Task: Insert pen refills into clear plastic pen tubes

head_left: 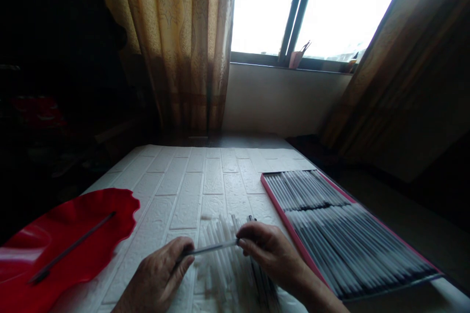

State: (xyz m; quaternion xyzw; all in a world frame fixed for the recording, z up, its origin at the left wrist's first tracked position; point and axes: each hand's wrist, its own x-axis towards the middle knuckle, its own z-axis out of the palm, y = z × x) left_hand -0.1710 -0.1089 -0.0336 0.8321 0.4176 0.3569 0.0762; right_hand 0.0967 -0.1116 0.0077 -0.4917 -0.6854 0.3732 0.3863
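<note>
A slim pen with a clear barrel [215, 247] is stretched almost level between my two hands. My left hand [161, 269] pinches its left end, and my right hand [270, 252] pinches the other end. Below the pen lies a loose pile of clear plastic tubes [223, 274], slightly blurred. Beside them, partly hidden under my right hand, are several dark, thin pieces [262, 283] whose kind I cannot make out. To the right, a pink-edged box [273, 197] holds two rows of pens [360, 239] packed side by side.
A red scalloped tray [99, 249] at the left carries a single dark pen [73, 247]. White brick-patterned covering [187, 205] lies over the table. Behind stand a curtain [183, 34], a window [264, 5] and a pink cup [295, 59] on the sill.
</note>
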